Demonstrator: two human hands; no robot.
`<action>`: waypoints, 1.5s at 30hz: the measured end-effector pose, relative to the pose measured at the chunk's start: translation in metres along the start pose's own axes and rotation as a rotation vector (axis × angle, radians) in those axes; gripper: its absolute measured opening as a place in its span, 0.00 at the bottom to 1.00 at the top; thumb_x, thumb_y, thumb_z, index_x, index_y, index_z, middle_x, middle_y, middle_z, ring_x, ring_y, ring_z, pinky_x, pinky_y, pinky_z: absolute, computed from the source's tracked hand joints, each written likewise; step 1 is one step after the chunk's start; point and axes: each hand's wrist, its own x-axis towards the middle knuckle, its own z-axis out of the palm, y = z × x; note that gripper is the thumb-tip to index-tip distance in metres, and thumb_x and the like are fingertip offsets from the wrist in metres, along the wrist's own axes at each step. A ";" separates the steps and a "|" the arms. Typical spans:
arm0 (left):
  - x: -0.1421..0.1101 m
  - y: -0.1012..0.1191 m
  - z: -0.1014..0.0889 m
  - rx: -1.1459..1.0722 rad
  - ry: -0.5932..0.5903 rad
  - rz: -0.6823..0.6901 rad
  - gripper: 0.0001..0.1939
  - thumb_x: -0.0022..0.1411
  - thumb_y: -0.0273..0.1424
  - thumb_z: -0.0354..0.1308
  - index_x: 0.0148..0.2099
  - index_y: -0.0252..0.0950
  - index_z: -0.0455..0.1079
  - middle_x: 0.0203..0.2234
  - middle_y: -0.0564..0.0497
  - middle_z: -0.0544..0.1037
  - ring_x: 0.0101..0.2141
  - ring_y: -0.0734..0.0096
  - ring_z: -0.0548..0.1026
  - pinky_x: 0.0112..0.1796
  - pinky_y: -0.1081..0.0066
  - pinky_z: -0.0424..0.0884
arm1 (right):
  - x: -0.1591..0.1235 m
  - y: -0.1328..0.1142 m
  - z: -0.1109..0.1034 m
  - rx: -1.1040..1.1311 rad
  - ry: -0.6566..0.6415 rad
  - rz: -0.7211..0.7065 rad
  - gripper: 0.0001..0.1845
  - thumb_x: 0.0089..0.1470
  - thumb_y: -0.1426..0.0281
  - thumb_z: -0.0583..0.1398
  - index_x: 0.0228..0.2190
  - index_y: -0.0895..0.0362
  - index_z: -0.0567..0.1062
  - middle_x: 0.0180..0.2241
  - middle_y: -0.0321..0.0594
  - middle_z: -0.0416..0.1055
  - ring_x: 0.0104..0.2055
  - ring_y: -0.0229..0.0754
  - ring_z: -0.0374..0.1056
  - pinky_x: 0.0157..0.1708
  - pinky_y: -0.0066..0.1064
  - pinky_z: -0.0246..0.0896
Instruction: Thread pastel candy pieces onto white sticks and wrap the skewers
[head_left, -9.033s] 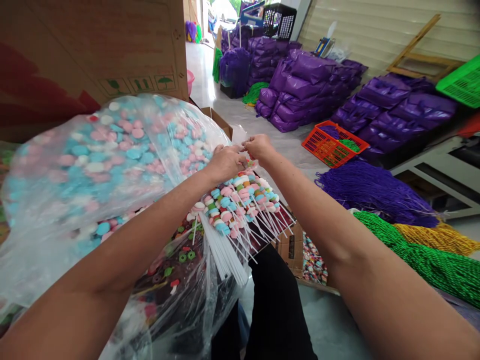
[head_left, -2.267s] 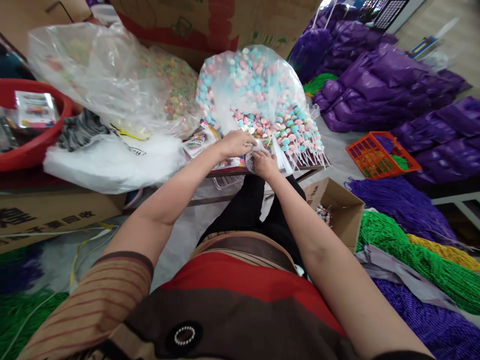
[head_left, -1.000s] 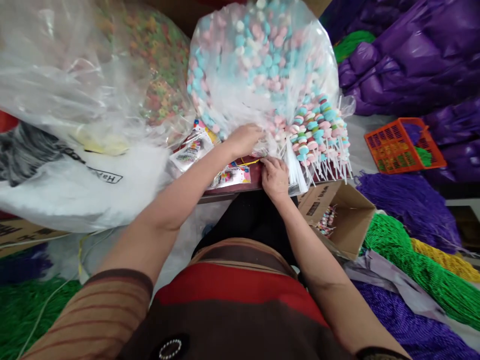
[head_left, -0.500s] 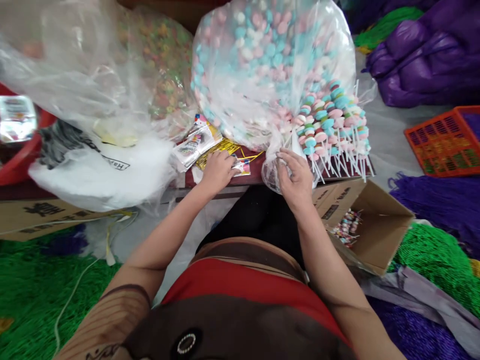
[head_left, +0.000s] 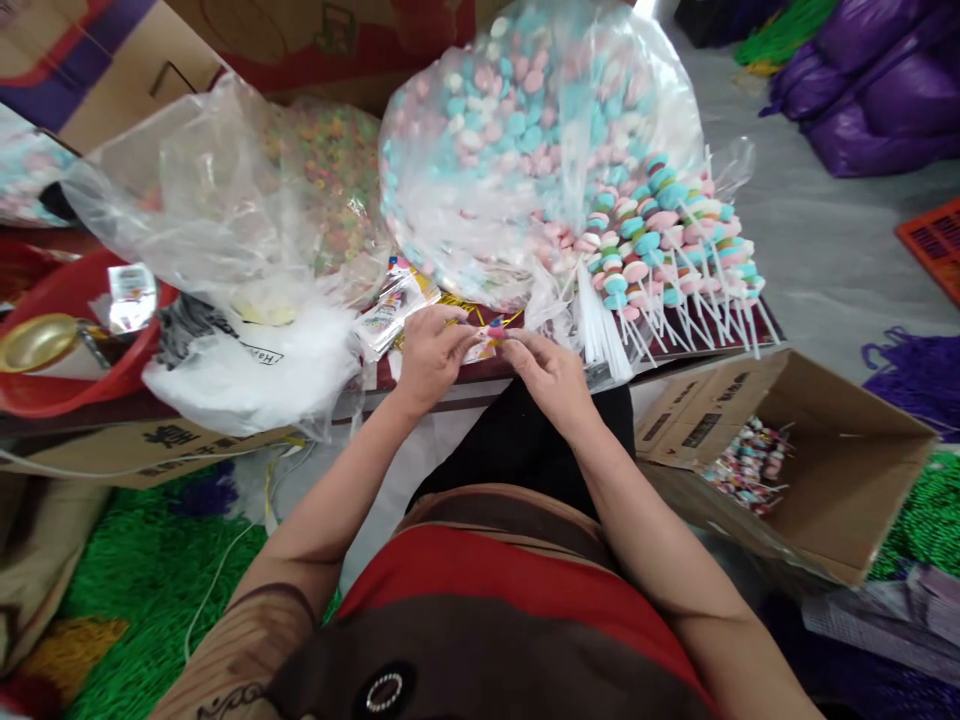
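Note:
My left hand (head_left: 433,358) and my right hand (head_left: 549,376) meet over the table edge, fingertips pinched on a small colourful printed label (head_left: 493,334). Behind them lie gold twist ties (head_left: 454,304) and a stack of printed bags (head_left: 396,312). Right of my right hand are a bundle of white sticks (head_left: 602,325) and a pile of candy skewers (head_left: 660,240) in blue, pink, white and green. A large clear bag of pastel candies (head_left: 517,120) stands behind, its crumpled mouth close to my right hand.
To the left are a clear bag of ring-shaped candies (head_left: 341,190), a white plastic bag (head_left: 262,375) and a red basin (head_left: 90,395) with a gold ladle (head_left: 41,342). An open cardboard box (head_left: 847,460) holding wrapped skewers stands at lower right. Purple bundles (head_left: 877,90) lie beyond.
Earlier my hands were at the skewer pile, then at a clear plastic bag. My right hand has let go of that plastic and moved left to the label, which my left hand has lifted.

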 end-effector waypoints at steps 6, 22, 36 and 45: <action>0.000 0.038 0.002 -0.261 -0.041 0.066 0.14 0.75 0.40 0.51 0.48 0.41 0.77 0.59 0.42 0.79 0.60 0.60 0.75 0.61 0.57 0.71 | 0.004 -0.002 -0.009 0.335 0.037 0.190 0.19 0.53 0.49 0.69 0.29 0.53 0.80 0.25 0.34 0.77 0.28 0.40 0.73 0.32 0.33 0.73; 0.036 0.013 0.001 -0.967 -0.458 -0.384 0.16 0.54 0.43 0.67 0.31 0.35 0.72 0.24 0.56 0.73 0.28 0.75 0.68 0.34 0.72 0.65 | 0.012 0.000 -0.029 0.283 0.064 0.153 0.17 0.48 0.56 0.74 0.35 0.53 0.80 0.32 0.34 0.79 0.32 0.38 0.73 0.37 0.31 0.70; 0.035 0.016 0.006 -0.808 -0.404 -0.238 0.25 0.70 0.52 0.48 0.28 0.39 0.59 0.20 0.58 0.62 0.25 0.74 0.62 0.31 0.72 0.59 | 0.022 -0.002 -0.009 0.058 0.131 0.210 0.30 0.56 0.44 0.65 0.19 0.53 0.67 0.18 0.31 0.61 0.23 0.35 0.57 0.25 0.29 0.55; 0.037 0.010 0.006 -0.916 -0.490 -0.237 0.20 0.64 0.49 0.61 0.46 0.39 0.77 0.29 0.55 0.78 0.27 0.73 0.71 0.31 0.73 0.68 | 0.027 -0.009 -0.014 0.001 0.176 0.145 0.23 0.55 0.49 0.65 0.22 0.53 0.70 0.19 0.30 0.61 0.24 0.36 0.56 0.26 0.30 0.56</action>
